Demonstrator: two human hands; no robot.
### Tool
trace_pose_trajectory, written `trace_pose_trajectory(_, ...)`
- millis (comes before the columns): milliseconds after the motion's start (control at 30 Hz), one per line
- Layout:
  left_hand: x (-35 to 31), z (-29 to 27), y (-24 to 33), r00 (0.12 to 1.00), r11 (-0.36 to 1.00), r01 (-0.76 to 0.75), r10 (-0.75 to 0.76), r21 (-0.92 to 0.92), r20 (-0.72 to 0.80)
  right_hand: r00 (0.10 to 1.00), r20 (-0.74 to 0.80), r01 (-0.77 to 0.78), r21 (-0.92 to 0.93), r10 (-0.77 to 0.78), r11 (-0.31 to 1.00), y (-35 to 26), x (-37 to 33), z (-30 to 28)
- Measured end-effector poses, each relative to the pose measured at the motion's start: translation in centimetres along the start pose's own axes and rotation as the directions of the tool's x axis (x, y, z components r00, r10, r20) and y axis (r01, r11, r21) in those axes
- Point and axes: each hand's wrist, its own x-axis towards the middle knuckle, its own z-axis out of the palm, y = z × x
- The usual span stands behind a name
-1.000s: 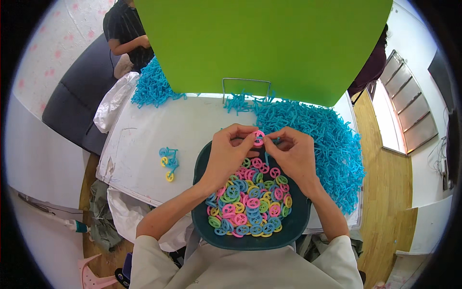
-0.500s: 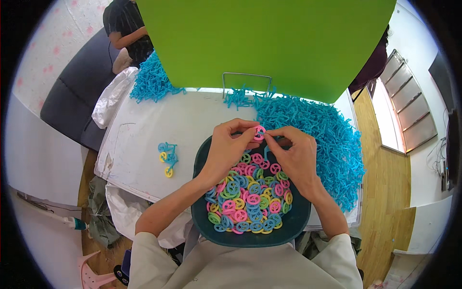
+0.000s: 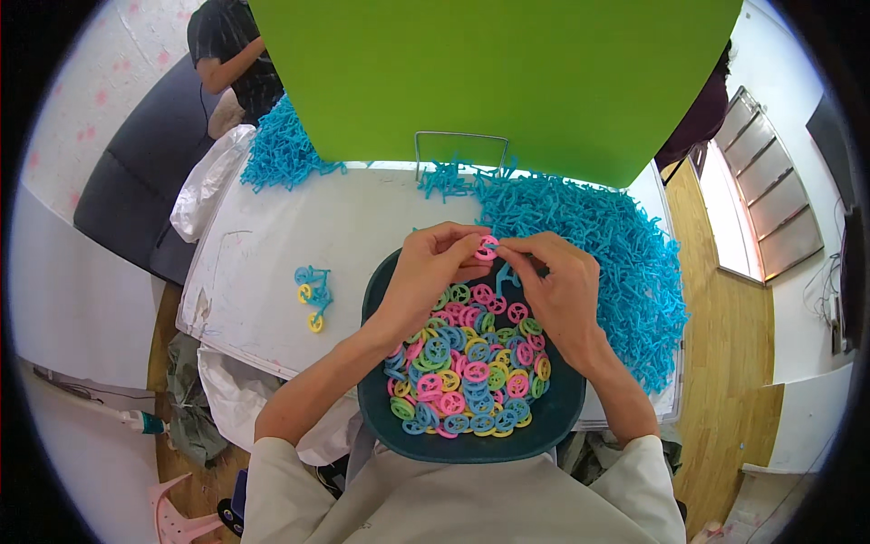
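Above a dark green tub (image 3: 471, 452) of multicoloured spoked wheels, our left hand (image 3: 424, 276) pinches a pink wheel (image 3: 487, 256) between thumb and fingers; our right hand (image 3: 564, 279), fingertips closed together, grips a blue plastic frame piece (image 3: 508, 281) against it.

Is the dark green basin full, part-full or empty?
Part-full: many small coloured wheels lie heaped in the basin, leaving its dark sides visible around them.
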Motion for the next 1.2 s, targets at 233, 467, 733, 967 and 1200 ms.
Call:
trace_pose_trajectory(233, 0.4, -0.4, -0.4, 1.0, 0.986, 0.001, 0.002, -0.169, 0.015, 0.967, 0.158, -0.244, 0.342, 0.2, 0.908, 0.3, 0.7, -0.1)
trace_pose_trajectory(467, 0.6, -1.3, -0.1, 0.977, 0.922, 0.204, -0.17, -0.33, 0.13, 0.947, 0.315, -0.11, 0.486, -0.057, 0.867, 0.5, 1.2, -0.4)
trace_pose_trajectory(733, 1.1, -1.0, -1.1, 0.989, 0.923, -0.024, -0.033, 0.385, 0.141, 0.99, 0.129, 0.016, 0.271, -0.053, 0.963, 1.9, 1.4, -0.2)
trace_pose_trajectory(967, -0.2, -0.1, -5.4, 0.812, -0.122, -0.542, 0.177, 0.831, 0.556, 0.975, 0.16, -0.196, 0.274, 0.156, 0.942, 1.9, 1.3, 0.3)
trace_pose_trajectory(1200, 0.0, -0.2, -3.9, 0.861, 0.086, -0.467, 0.273, 0.88, 0.43, 0.965, 0.182, -0.223, 0.19, 0.189, 0.956, 2.0, 1.1, 0.0)
